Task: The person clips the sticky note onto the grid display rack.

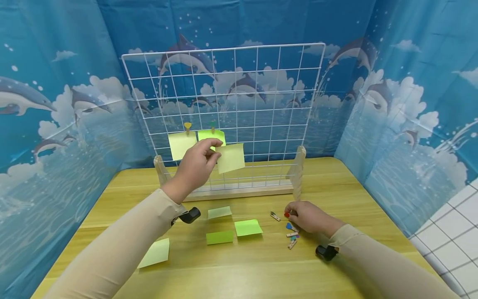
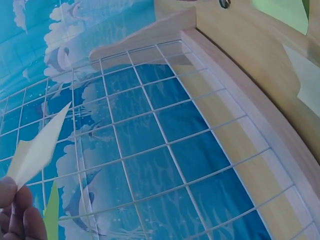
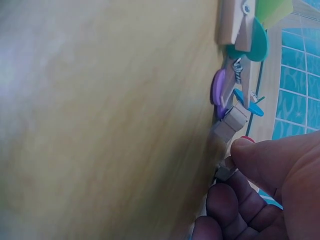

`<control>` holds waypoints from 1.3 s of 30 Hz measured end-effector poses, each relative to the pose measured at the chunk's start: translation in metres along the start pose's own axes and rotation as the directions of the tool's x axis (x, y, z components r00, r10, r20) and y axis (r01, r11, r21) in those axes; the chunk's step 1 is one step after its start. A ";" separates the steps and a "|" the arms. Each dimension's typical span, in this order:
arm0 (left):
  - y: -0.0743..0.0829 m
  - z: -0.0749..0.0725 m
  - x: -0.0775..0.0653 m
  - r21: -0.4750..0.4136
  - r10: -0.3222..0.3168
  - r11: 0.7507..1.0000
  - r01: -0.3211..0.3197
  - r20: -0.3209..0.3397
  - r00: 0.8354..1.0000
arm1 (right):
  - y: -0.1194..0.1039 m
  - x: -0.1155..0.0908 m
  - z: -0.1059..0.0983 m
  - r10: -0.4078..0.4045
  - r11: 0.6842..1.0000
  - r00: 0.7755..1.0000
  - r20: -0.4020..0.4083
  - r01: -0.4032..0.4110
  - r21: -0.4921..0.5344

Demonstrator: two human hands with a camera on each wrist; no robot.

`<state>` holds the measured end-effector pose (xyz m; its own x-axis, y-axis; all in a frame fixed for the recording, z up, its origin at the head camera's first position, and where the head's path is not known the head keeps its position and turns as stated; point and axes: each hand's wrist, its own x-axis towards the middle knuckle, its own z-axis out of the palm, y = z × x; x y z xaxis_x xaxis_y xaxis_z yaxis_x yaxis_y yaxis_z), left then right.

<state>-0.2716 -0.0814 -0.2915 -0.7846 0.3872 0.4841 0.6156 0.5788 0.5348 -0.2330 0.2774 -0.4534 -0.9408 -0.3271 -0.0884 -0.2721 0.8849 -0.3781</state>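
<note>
My left hand (image 1: 198, 164) pinches a pale yellow sticky note (image 1: 231, 158) by its left edge, in front of a white wire grid (image 1: 255, 111). Behind the fingers, a bright green note (image 1: 205, 134) hangs from the grid by a small clothespin (image 1: 213, 129). Left of it another pale note (image 1: 181, 145) hangs under a clothespin with a yellow heart (image 1: 188, 126). At the table, my right hand (image 1: 310, 216) pinches a small wooden clothespin (image 3: 226, 170) with a red heart (image 1: 286, 215), partly hidden by the fingers. Several more clothespins (image 1: 292, 235) lie just beside that hand.
On the wooden table (image 1: 261, 270) lie loose notes: a pale one (image 1: 219, 212), an olive green one (image 1: 219, 237), a bright green one (image 1: 248, 227) and a pale one (image 1: 156, 252) near my left sleeve. Wooden feet (image 1: 297, 174) hold up the grid. Dolphin-print curtains surround the table.
</note>
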 end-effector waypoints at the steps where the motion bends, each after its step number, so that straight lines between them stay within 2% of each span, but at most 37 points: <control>1: 0.001 -0.001 0.000 -0.001 0.010 1.000 -0.010 -0.007 1.000 | 0.000 0.000 0.000 0.003 1.000 1.000 0.001 -0.003 -0.001; 3: 0.003 -0.003 0.000 0.006 0.036 0.999 -0.036 -0.022 0.999 | 0.000 0.000 0.000 0.001 1.000 1.000 0.001 -0.001 -0.005; 9: 0.009 -0.010 0.004 0.099 0.124 0.988 -0.120 -0.041 0.991 | -0.001 -0.001 0.000 -0.012 1.000 1.000 0.000 0.012 0.009; 14: 0.023 -0.021 0.006 0.106 0.107 0.989 -0.102 -0.047 0.993 | -0.003 -0.002 -0.002 -0.017 1.000 1.000 0.003 0.017 0.009; 18: 0.035 -0.030 0.009 0.114 0.117 0.987 -0.110 -0.059 0.991 | -0.003 -0.002 -0.002 -0.011 1.000 1.000 0.003 0.011 0.010; 23: 0.042 -0.034 0.018 0.106 0.115 0.989 -0.106 -0.077 0.990 | -0.003 -0.002 -0.002 -0.010 1.000 1.000 0.001 0.010 0.001; 26: 0.040 -0.031 0.026 0.099 0.088 0.992 -0.081 -0.064 0.994 | -0.003 -0.002 -0.002 -0.013 1.000 1.000 0.001 0.013 0.002; 31: 0.030 -0.017 0.039 0.070 0.019 0.997 -0.018 -0.016 1.000 | -0.003 -0.002 -0.001 -0.015 1.000 1.000 -0.001 0.015 0.011; 34: 0.022 -0.009 0.044 0.044 -0.017 0.999 0.018 -0.012 1.000 | -0.003 -0.002 0.000 -0.022 1.000 1.000 -0.006 0.022 0.006; 39: 0.012 0.003 0.052 0.014 -0.040 0.999 0.040 -0.024 0.999 | -0.003 -0.002 -0.001 -0.016 1.000 1.000 -0.006 0.016 0.002</control>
<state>-0.3050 -0.0521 -0.2625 -0.8064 0.3466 0.4792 0.5828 0.6036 0.5442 -0.2305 0.2756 -0.4516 -0.9375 -0.3394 -0.0769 -0.2868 0.8787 -0.3816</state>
